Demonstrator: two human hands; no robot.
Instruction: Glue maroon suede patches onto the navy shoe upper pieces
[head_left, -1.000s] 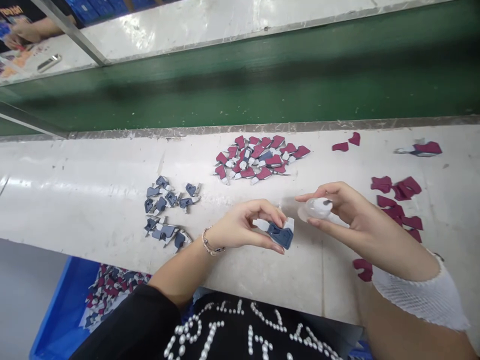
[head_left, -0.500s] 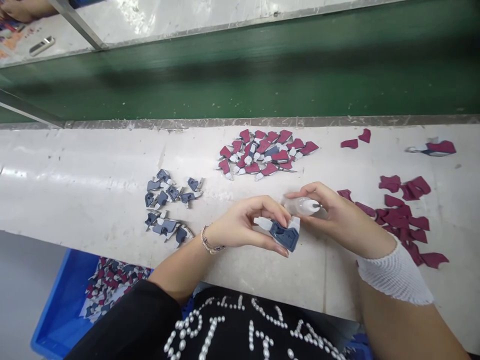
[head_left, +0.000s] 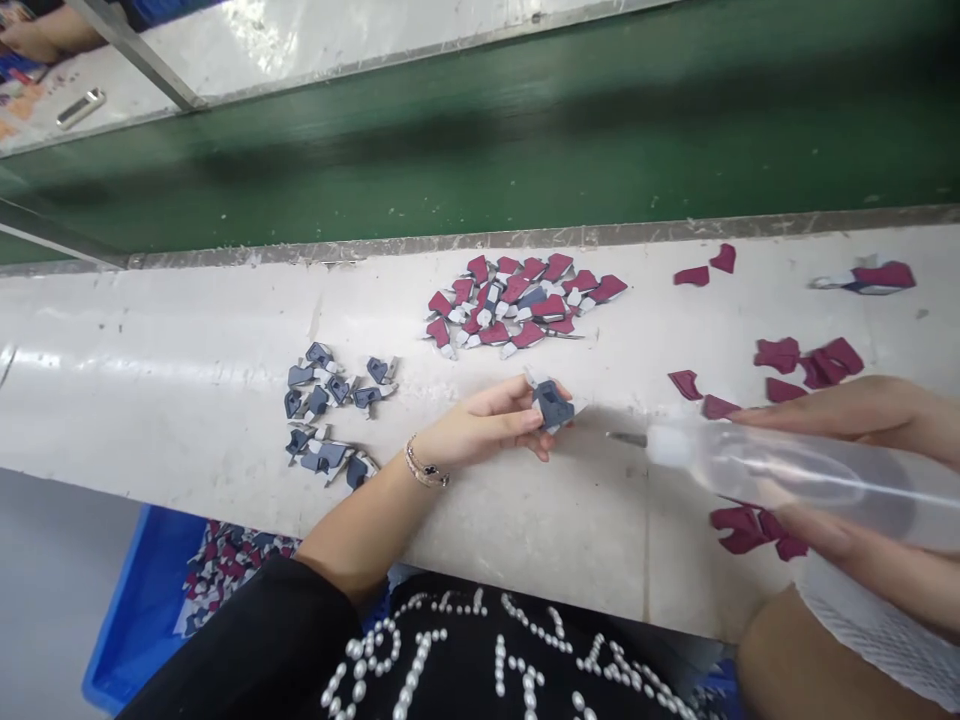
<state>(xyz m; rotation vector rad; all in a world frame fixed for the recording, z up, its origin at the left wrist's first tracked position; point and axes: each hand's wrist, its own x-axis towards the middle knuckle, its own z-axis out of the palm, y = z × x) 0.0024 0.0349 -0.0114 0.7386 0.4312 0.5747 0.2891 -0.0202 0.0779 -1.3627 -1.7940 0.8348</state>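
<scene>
Between its fingertips, my left hand (head_left: 491, 425) holds a dark blue-grey piece (head_left: 553, 405) with light parts, just above the worktable. My right hand (head_left: 870, 470) is wrapped round a clear squeeze bottle (head_left: 795, 475); the bottle's thin dark tip points left at the held piece, a short gap apart. Behind my left hand lies a pile of maroon-topped pieces (head_left: 517, 300). Several blue-grey pieces (head_left: 330, 455) are grouped to the left. Loose maroon pieces (head_left: 776, 355) lie around and partly under my right hand.
A green belt (head_left: 480, 140) runs behind the white worktable (head_left: 187, 380). At the lower left, a blue bin (head_left: 124, 620) holds many pieces. One maroon and grey piece (head_left: 881, 277) lies at the back right. Another person's arm (head_left: 60, 35) shows at the top left.
The bottle has swung round and moved right and nearer the camera, its tip now pointing left. My left hand has moved slightly up and turned the blue-grey piece.
</scene>
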